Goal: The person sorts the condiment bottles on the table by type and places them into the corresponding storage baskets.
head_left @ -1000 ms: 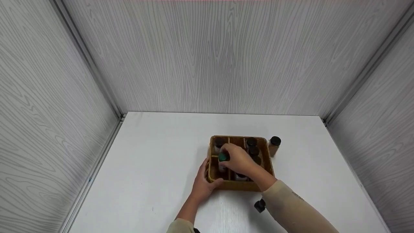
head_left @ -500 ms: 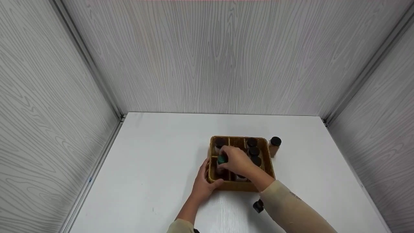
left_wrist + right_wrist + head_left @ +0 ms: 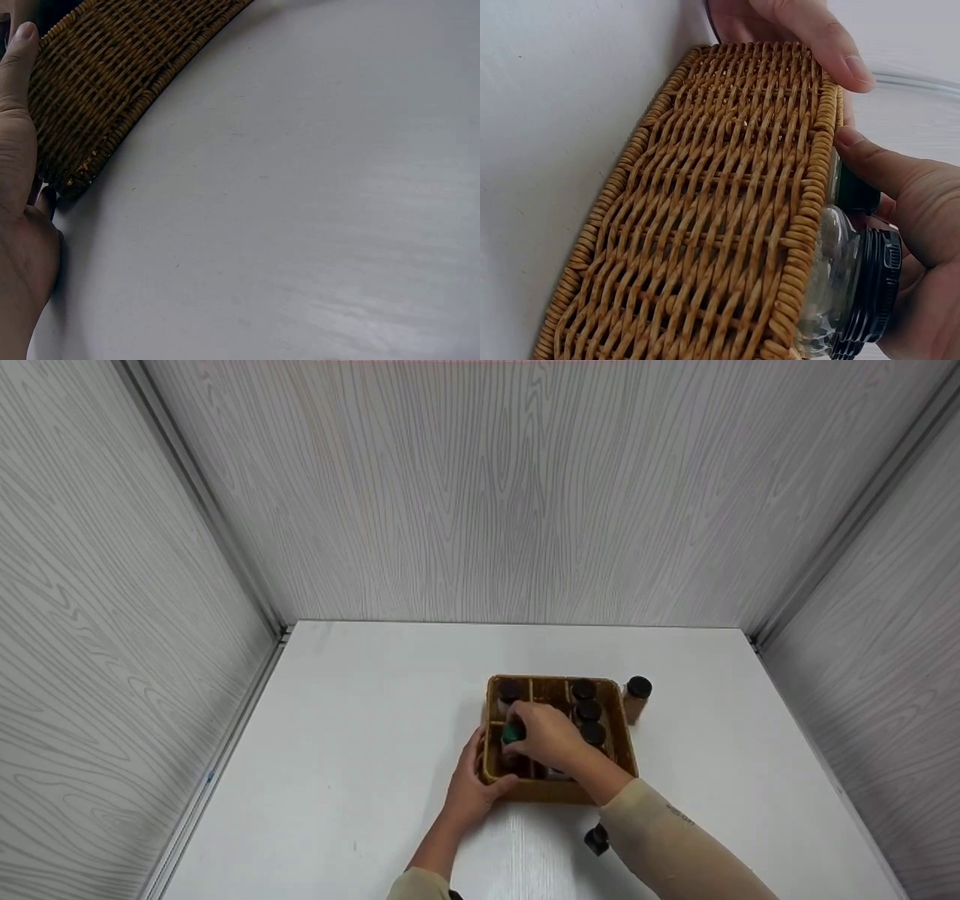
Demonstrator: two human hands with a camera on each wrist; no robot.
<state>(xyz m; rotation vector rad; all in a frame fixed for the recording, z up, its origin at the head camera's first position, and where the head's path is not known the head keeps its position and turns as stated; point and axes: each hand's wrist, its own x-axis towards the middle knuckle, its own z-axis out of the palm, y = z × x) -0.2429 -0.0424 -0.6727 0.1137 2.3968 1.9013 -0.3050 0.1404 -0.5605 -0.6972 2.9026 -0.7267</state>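
A brown wicker basket (image 3: pixel 555 791) with dividers stands on the white table. My left hand (image 3: pixel 469 795) grips its near left corner, thumb on the front wall and fingers along the left side. My right hand (image 3: pixel 551 735) reaches over the basket and pinches the green cap of a small jar (image 3: pixel 511 733), which stands in the near left compartment, its lower part mostly hidden. In the right wrist view, a clear jar (image 3: pixel 829 270) with a black lid (image 3: pixel 877 281) sticks up above the rim beneath that hand. Black-lidded jars (image 3: pixel 587 711) line the right compartment; another jar (image 3: pixel 510 692) sits far left.
A black-lidded jar (image 3: pixel 637 701) with brown contents stands outside the basket, by its far right corner. A small black device (image 3: pixel 597 840) shows beside the right sleeve. Pale wood-grain panels (image 3: pixel 480 495) close in the white table (image 3: pixel 360 750) at the back and both sides.
The green-capped jar has moved slightly left and down into the near left compartment, with my right hand moving along. My left hand keeps its place on the basket corner.
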